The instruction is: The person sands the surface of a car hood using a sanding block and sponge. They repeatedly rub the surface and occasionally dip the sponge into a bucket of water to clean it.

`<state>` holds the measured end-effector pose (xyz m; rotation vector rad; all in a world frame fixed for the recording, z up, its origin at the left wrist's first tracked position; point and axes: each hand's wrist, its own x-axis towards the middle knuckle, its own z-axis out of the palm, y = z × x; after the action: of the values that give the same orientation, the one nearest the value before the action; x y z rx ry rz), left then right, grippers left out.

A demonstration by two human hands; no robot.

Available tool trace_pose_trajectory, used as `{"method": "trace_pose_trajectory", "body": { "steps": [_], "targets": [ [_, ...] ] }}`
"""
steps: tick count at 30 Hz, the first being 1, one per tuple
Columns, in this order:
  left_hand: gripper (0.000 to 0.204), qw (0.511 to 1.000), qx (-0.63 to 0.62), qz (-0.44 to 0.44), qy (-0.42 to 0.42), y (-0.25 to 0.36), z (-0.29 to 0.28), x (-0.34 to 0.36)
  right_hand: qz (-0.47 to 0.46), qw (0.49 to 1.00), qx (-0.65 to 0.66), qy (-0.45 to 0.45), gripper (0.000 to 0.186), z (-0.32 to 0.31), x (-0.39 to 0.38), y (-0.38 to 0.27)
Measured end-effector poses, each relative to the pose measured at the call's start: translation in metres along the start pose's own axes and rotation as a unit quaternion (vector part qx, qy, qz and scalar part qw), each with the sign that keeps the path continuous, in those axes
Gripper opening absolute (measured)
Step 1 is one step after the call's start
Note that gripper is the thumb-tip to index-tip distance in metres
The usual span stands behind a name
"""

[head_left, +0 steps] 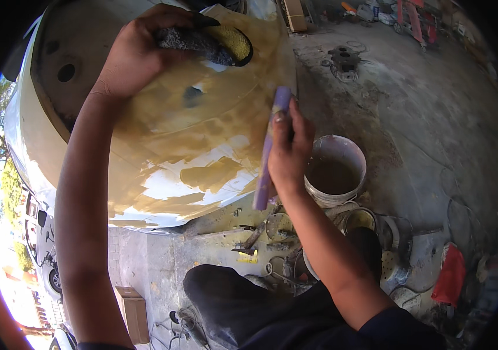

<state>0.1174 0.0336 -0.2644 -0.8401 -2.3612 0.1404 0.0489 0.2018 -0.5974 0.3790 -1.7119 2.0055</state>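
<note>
My left hand (135, 55) presses a dark, wet sponge pad (214, 44) with a yellowish face against the top of a white car body panel (161, 186). Much of the panel is smeared with tan-brown filler or muddy water. My right hand (288, 149) grips a long purple sanding block (267, 153), held upright along the panel's right edge. Both forearms reach up from the lower edge of the view.
A white bucket (351, 153) of brown water stands on the concrete floor just right of my right hand. Round tins, lids and hand tools (272, 233) lie below it. A red rag (450, 274) lies at right. A small cardboard box (132, 312) sits lower left.
</note>
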Motion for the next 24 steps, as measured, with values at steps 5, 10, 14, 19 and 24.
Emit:
{"method": "trace_pose_trajectory", "body": {
  "steps": [5,10,14,19,24],
  "targets": [
    [0.048,0.999,-0.015,-0.038,-0.014,-0.003,0.001,0.000,0.126,0.989,0.077,0.024,0.048,-0.004,-0.003,0.023],
    [0.042,0.977,-0.059,-0.196,-0.067,0.004,0.000,0.000,0.032,0.999,0.017,-0.029,0.048,-0.004,-0.020,-0.001],
    [0.044,0.982,-0.042,-0.165,-0.086,0.004,-0.008,-0.003,0.005,0.997,0.051,0.050,0.046,0.001,-0.021,0.013],
    [0.044,0.983,-0.017,-0.155,-0.101,0.006,-0.010,0.005,-0.014,0.999,0.017,0.034,0.051,0.000,-0.037,-0.004],
    [0.044,0.989,0.057,-0.117,-0.076,0.031,-0.011,0.008,-0.139,0.989,0.049,0.029,0.056,0.007,-0.046,-0.020]
  ]
}}
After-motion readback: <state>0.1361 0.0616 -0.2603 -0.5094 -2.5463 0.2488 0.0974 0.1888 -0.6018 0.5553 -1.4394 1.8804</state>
